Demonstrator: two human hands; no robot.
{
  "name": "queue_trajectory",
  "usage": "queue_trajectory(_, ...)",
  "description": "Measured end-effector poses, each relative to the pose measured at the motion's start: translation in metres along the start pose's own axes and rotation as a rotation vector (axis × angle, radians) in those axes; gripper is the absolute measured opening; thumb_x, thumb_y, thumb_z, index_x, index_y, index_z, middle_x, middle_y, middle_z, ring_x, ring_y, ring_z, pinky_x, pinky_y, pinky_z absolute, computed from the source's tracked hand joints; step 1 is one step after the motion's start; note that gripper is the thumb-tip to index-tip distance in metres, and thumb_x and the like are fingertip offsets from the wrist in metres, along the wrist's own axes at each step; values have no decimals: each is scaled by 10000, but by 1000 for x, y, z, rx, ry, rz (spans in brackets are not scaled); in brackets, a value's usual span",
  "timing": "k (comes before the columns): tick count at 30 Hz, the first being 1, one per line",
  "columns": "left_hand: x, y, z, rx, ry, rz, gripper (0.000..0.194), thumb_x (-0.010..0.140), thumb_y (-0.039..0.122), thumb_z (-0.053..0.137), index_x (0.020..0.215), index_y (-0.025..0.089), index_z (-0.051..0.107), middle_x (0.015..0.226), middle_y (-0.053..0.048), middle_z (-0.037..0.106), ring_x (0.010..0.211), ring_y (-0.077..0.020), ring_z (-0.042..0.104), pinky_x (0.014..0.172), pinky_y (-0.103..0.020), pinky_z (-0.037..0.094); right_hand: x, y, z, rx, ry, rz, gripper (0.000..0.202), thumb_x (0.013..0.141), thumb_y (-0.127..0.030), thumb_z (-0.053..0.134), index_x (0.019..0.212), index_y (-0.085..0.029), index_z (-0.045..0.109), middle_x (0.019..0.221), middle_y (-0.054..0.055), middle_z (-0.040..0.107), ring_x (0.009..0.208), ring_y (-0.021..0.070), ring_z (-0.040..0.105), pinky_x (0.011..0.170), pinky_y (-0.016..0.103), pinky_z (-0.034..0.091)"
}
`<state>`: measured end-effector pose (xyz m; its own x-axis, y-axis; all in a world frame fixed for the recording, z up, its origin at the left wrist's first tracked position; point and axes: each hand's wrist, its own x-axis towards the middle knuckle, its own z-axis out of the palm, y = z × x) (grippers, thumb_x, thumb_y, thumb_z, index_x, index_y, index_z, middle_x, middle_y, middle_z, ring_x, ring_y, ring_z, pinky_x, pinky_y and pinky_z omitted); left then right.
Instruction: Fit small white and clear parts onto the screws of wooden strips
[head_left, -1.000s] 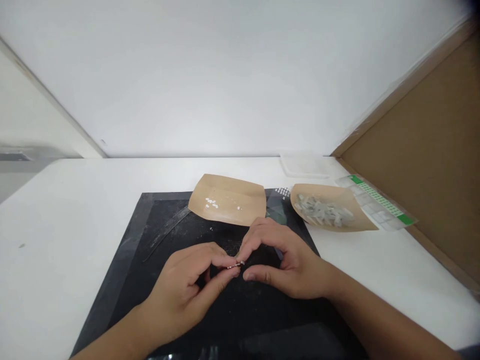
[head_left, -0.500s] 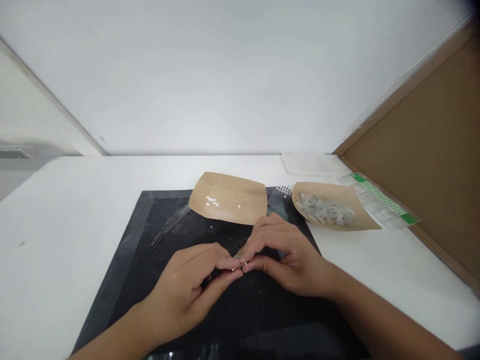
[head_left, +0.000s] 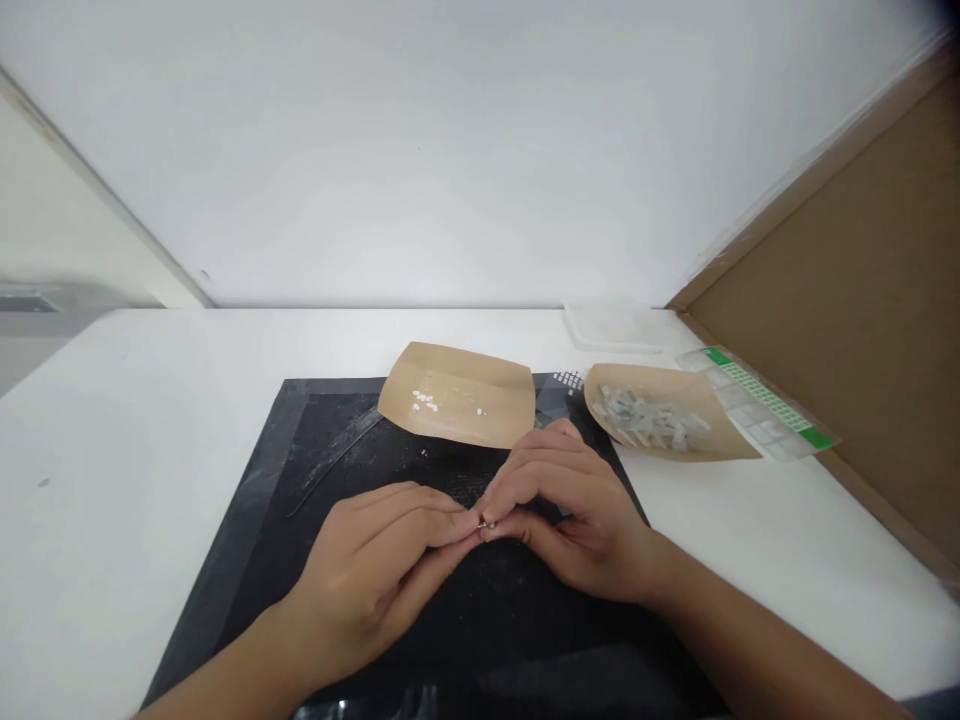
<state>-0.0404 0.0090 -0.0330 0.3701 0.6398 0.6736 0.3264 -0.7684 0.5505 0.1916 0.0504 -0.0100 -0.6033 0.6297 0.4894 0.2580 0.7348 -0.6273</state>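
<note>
Left hand (head_left: 379,560) and right hand (head_left: 581,510), fingers (head_left: 444,525) pinching a tiny shiny piece (head_left: 488,525), mostly hidden, shape unclear

There is room to pass across the worktop (head_left: 112,480) on the left and over the near part of the mat (head_left: 540,640); farther off, the left tray (head_left: 502,425) and right tray (head_left: 720,430) obstruct, the gap between them seemingly narrow beyond the right grip (head_left: 574,500), and a brown panel (head_left: 862,240) walls the right

A tiny, shiny silvery piece (head_left: 487,525), mostly hidden, is pinched where the left grip (head_left: 375,560) and right grip (head_left: 581,515) meet.
</note>
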Motion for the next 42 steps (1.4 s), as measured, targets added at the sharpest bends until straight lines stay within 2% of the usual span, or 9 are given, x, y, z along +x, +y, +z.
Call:
queue_trajectory(18,0,-4,0,21,-18,26,205,943,39,717,1119,145,716,962,-58,805,847,-156,768,741,-256,653,-1,1,1,20,35,63,141,974,-294,761,881,-240,669,851,-45,774,815,135,693,836,347,399)
queue_trajectory(24,-5,-8,0,23,-51,20,213,928,33,737,1108,144,713,981,-53,801,869,-157,762,774,-261,647,0,3,-2,-66,-20,-29,61,995,-276,736,1053,-259,735,923,-28,792,841,130,704,823,336,411)
queue_trajectory(31,-6,-7,1,60,-61,28,205,931,46,741,1105,150,712,974,-40,807,866,-159,769,782,-269,653,0,5,-2,-108,-44,-68,31,998,-266,727,993,-264,757,904,-19,789,831,140,702,801,349,389)
queue_trajectory(42,1,-3,1,62,4,32,176,914,34,757,1058,132,731,930,-47,809,808,-153,775,737,-255,661,-1,0,1,-76,42,-43,76,983,-189,725,931,-244,731,870,-28,796,797,130,724,775,348,393)
